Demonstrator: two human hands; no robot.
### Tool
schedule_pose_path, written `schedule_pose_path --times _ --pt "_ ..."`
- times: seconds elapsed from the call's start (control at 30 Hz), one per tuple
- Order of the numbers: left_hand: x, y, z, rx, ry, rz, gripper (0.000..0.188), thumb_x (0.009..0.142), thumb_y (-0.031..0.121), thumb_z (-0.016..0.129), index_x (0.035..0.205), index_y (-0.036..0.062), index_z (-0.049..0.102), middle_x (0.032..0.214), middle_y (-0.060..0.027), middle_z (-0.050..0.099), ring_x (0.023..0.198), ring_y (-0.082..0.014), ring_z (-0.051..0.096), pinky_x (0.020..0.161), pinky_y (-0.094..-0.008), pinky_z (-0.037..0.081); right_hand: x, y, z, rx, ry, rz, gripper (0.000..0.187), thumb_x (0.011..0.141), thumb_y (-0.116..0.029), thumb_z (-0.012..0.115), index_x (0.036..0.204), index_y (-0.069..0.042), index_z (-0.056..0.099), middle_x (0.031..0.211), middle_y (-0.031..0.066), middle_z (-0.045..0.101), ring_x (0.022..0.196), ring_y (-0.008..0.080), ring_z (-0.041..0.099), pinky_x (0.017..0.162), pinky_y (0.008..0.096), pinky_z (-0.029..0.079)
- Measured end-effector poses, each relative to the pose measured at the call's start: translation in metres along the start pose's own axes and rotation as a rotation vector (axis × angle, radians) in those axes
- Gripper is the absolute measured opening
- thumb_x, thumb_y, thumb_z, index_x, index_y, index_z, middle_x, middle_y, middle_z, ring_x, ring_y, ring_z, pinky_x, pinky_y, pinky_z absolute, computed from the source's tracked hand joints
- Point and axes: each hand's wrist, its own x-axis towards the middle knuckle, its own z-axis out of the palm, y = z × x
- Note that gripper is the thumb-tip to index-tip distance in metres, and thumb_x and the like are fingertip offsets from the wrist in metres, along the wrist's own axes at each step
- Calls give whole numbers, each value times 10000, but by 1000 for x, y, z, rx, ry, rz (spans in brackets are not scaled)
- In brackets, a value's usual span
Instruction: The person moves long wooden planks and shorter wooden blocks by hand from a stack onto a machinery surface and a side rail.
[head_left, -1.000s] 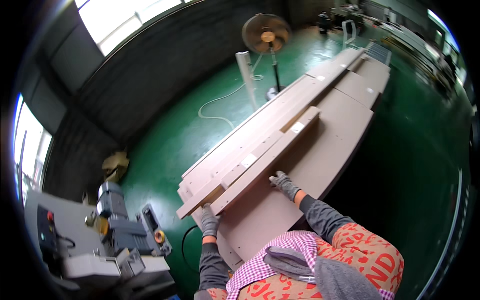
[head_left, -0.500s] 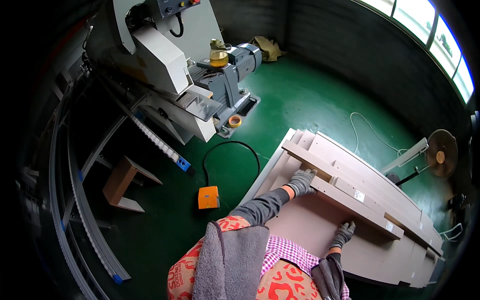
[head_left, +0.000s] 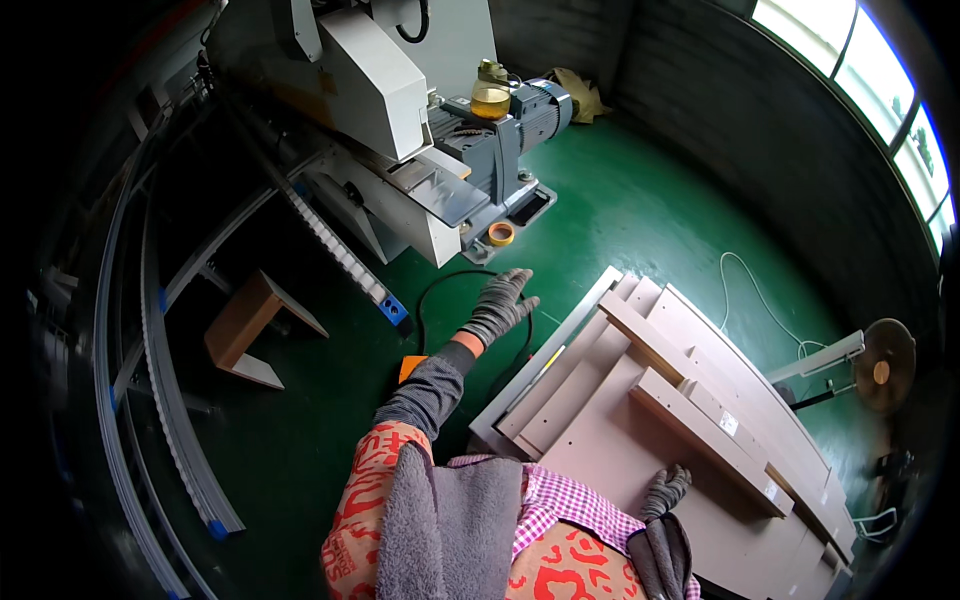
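Observation:
My left hand [head_left: 502, 306], in a grey striped glove, is held out over the green floor with its fingers stretched and nothing in them. It is apart from the stack of pale panels [head_left: 590, 420] on my right. My right hand [head_left: 667, 491], gloved alike, rests on the broad top panel with its fingers out. Just beyond it, a narrow pale board [head_left: 700, 425] with a white label lies lengthwise on the stack. Another narrow board [head_left: 640, 330] lies farther back, partly behind the first.
A grey machine with a motor [head_left: 535, 115] stands ahead left, bearing a bottle of yellow liquid [head_left: 490, 100]. A tape roll [head_left: 500, 234] is at its base. An orange box [head_left: 411, 368] with a black cable, a brown board stand [head_left: 245, 320] and curved rails [head_left: 165, 400] are left; a fan [head_left: 884, 368] stands right.
My left hand has let go of the narrow board and swung left, off the stack, over the floor. My right hand stays on the panel. The whole view has shifted.

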Motion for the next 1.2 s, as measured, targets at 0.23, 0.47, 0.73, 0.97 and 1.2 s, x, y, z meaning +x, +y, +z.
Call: schedule_pose_path --times 0.23,0.47,0.73,0.97,1.2 --pt "14 -72 -48 -3 270 -54 578 793 271 762 1289 44 569 1247 -202 599 1144 -362 582 1015 -420 458 -38 -45 18 61 74 -14 381 846 -99 633 1214 0 615 1408 203 446 1314 347 435 1108 410 378" --pt "36 -98 -66 12 303 -70 587 787 216 758 1310 53 547 1256 -194 592 1164 -367 568 1025 -428 450 -41 -60 21 106 150 -44 371 858 -106 618 1210 12 609 1394 217 459 1301 360 443 1104 420 379" --pt "66 -111 -72 204 255 -161 686 776 270 784 1367 55 510 1334 -181 552 1199 -325 559 1046 -385 434 -44 -66 6 -77 113 -92 332 872 -108 602 1172 33 619 1387 226 470 1276 373 456 1104 430 373" --pt "115 -110 -92 445 -5 -262 962 764 492 753 1524 119 297 1551 -141 340 1420 -307 329 1160 -464 250 -42 -64 10 -70 187 -134 299 872 -111 605 1134 28 643 1371 223 499 1258 384 469 1096 462 365" --pt "156 -116 -105 542 -178 -206 1143 662 574 801 1559 175 216 1606 -103 220 1463 -315 239 1176 -519 191 -41 -58 19 -118 190 -126 326 849 -173 619 1131 -12 657 1334 235 531 1217 403 496 1063 494 381"
